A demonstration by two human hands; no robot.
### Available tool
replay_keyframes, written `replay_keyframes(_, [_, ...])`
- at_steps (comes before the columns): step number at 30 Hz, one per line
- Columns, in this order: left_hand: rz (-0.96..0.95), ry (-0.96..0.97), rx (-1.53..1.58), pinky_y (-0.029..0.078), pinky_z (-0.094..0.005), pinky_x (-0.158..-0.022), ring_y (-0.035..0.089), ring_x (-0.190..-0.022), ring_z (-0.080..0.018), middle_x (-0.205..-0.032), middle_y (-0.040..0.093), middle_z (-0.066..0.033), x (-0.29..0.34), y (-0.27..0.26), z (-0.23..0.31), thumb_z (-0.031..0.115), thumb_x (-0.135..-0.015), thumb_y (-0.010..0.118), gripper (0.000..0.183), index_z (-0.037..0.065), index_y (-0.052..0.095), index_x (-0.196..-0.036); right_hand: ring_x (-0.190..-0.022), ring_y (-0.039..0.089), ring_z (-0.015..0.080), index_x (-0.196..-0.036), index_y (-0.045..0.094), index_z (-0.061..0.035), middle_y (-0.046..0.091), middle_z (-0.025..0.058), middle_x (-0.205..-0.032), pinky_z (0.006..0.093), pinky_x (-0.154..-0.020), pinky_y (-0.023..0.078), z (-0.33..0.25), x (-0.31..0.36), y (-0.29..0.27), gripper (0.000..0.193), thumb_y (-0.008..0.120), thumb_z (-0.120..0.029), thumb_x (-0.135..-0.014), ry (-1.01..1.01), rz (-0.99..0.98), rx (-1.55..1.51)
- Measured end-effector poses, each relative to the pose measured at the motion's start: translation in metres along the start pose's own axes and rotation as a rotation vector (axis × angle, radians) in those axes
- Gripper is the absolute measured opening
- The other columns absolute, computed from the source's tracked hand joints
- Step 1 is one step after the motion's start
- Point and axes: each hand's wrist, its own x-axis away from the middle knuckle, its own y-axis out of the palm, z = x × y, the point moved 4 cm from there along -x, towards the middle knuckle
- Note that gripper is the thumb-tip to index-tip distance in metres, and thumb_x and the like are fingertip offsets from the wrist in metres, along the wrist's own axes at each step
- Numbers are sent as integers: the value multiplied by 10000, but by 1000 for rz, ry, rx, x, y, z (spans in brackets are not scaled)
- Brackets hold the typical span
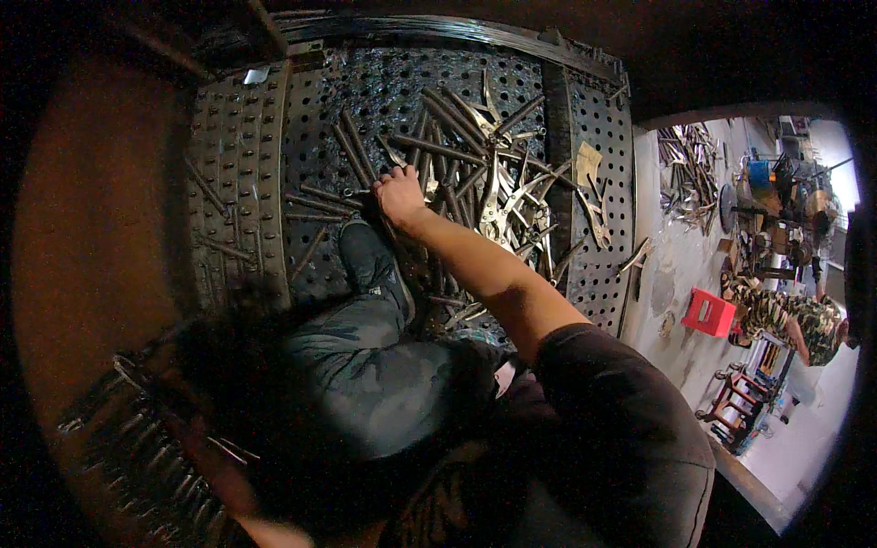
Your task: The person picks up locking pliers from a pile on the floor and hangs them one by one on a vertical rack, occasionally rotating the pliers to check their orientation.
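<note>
My right hand (399, 197) reaches over the pile of metal parts with its fingers curled. What it grips, if anything, is hidden beneath the fingers. Around it lie dark metal bars (352, 151), some loose and some crossing each other. To its right, silver locking pliers (494, 216) are heaped among more bars. My left hand (212, 461) is at the lower left in deep shadow, its fingers too dark to make out. Close to it stands a dense row of shiny metal pieces (151, 457), too dim to name.
A perforated metal plate (320, 82) carries the heap. A studded strip (239, 137) runs along its left. My shoe (367, 251) rests beside the bars. Further right are a red bin (709, 313), another metal pile (687, 173) and a person in a camouflage top (776, 315).
</note>
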Motion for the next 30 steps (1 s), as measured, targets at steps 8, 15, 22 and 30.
replay_keyframes(8, [-12,-26,-3,410,-216,-635,522,-781,-88,-947,540,33,10,-4,-3,343,-764,814,841,18,405,-1424,-1040,585,382,-1190,621,-28,650,163,-1141,484,-943,438,13,101,-92,356,658,-96,-843,31,576,-699])
replay_keyframes(15, [-32,-43,-34,409,-206,-613,521,-752,-79,-931,540,38,17,-11,-12,329,-759,817,853,15,400,-1434,-1437,262,479,-1490,319,56,308,341,-1523,551,-1171,205,123,110,15,857,584,-534,-926,736,482,-265])
replay_keyframes(22, [-158,-41,-154,403,-196,-590,499,-711,-68,-900,517,41,18,-42,-26,280,-731,819,869,6,393,-1437,-1482,192,447,-1548,325,-349,212,244,-1611,619,-1121,225,72,93,-2,631,502,-529,-970,689,164,-535])
replay_keyframes(30, [-149,-18,62,371,-223,-583,460,-675,-82,-846,462,25,33,29,15,209,-739,798,819,3,390,-1418,-1279,422,429,-1342,592,-262,369,240,-1498,598,-944,436,43,113,7,434,599,-268,-909,561,265,-414])
